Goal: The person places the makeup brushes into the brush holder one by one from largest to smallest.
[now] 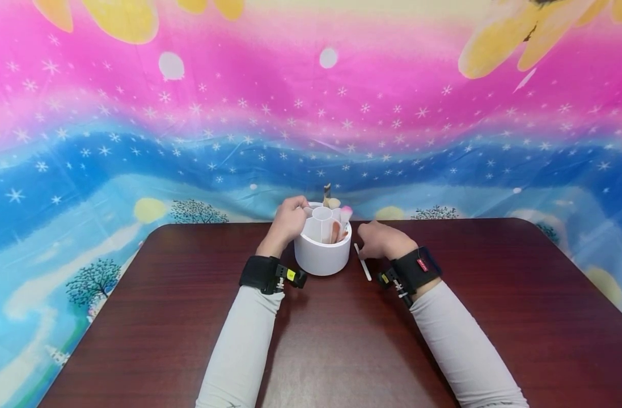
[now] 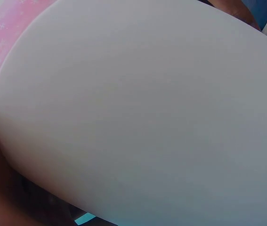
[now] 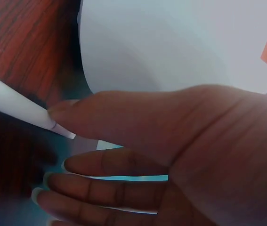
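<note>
A white round divided brush holder (image 1: pixel 316 258) stands on the table, with several makeup brushes upright in its compartments, one with pink bristles (image 1: pixel 346 211). My left hand (image 1: pixel 290 218) grips its left rim with curled fingers; the holder's white wall (image 2: pixel 138 113) fills most of the left wrist view. To the right of the holder, a slim white stick-like item (image 1: pixel 363 263) lies on the table. My right hand (image 1: pixel 379 241) is just beyond it. In the right wrist view, the thumb (image 3: pixel 119 113) is at the narrow end of the white stick (image 3: pixel 15 99), while the other fingers extend loosely apart from it.
The dark reddish-brown table (image 1: pixel 331 351) has rounded far corners. A colourful printed cloth (image 1: pixel 290 113) hangs behind and at both sides of it. Both wrists carry black straps with small cameras.
</note>
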{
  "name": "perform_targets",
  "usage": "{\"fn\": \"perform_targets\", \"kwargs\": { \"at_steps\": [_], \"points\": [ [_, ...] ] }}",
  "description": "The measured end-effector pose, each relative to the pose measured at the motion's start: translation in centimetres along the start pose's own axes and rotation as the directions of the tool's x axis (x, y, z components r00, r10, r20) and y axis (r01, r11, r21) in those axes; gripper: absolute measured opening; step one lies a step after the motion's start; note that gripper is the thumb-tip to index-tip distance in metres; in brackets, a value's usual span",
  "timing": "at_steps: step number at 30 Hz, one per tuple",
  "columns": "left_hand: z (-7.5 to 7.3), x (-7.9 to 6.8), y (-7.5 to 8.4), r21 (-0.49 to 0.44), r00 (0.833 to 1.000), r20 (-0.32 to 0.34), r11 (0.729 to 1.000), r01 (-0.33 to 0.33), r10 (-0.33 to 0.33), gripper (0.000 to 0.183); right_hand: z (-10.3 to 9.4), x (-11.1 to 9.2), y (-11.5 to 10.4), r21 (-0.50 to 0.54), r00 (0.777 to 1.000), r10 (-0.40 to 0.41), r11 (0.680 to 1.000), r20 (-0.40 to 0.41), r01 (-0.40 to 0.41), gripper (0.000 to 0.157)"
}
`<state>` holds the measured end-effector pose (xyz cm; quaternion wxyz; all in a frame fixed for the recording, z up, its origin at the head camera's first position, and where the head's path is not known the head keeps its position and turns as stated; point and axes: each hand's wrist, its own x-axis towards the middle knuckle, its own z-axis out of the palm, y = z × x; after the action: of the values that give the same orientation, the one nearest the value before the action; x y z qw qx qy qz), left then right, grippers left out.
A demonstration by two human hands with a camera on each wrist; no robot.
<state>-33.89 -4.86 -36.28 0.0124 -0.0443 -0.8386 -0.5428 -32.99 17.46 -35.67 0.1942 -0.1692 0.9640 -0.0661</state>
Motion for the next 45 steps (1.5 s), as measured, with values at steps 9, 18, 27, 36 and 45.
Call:
{"fn": "perform_targets", "kwargs": {
  "at_steps": [9,18,27,36,45],
  "points": [
    [0.0,0.0,-0.1,-0.006,1.0,-0.001,1.0,-0.001,0.001,0.019,0.1,0.1,0.0,0.008,1.0,0.009,1.0,0.024,-0.009,0.005],
    [-0.1,0.0,-0.1,-0.005,1.0,0.002,1.0,-0.006,0.006,0.019,0.1,-0.1,0.1,0.045,0.998,0.024,0.999,0.062,-0.027,0.007],
    [-0.1,0.0,0.0,-0.004,1.0,0.006,1.0,-0.002,0.002,0.019,-0.8,-0.7,0.3,0.084,0.998,-0.064,0.995,0.027,0.062,0.009],
    [-0.1,0.1,0.0,-0.006,1.0,0.006,1.0,0.002,-0.002,0.019,-3.0,-2.4,0.6,0.044,0.956,-0.14,0.987,-0.257,0.156,0.031],
    [-0.1,0.1,-0.1,-0.004,1.0,0.006,1.0,-0.004,0.004,0.019,-4.5,-4.4,-0.3,0.109,0.88,-0.163,0.966,-0.446,0.234,0.01]
  ]
}}
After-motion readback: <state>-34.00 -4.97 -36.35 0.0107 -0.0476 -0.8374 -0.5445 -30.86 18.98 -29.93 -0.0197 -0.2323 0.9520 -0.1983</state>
